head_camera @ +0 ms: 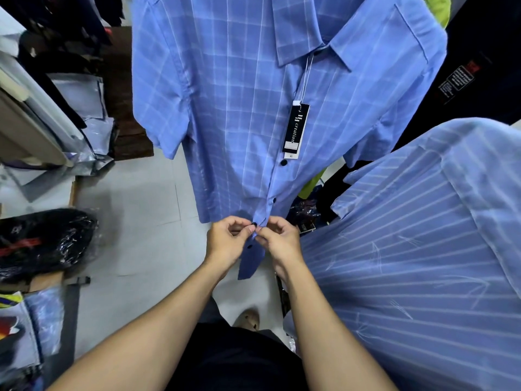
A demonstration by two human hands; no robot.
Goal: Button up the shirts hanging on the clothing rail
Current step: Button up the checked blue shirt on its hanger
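Observation:
A blue checked short-sleeved shirt (pixel 234 108) hangs in front of me with a black price tag (pixel 295 128) on its placket. Two black buttons (pixel 283 162) higher up sit closed. Near the hem, my left hand (pixel 225 244) pinches a black button (pixel 254 224) between thumb and fingertip. My right hand (pixel 277 241) pinches the placket edge right beside it, the two hands nearly touching. One more button (pixel 249 246) shows below on the loose lower flap.
A second blue shirt with white stripes (pixel 423 263) hangs close on the right. Bagged dark garments (pixel 42 244) and packaged shirts (pixel 84 103) lie on the left. Pale tiled floor (pixel 146 221) lies below; dark clothing hangs behind.

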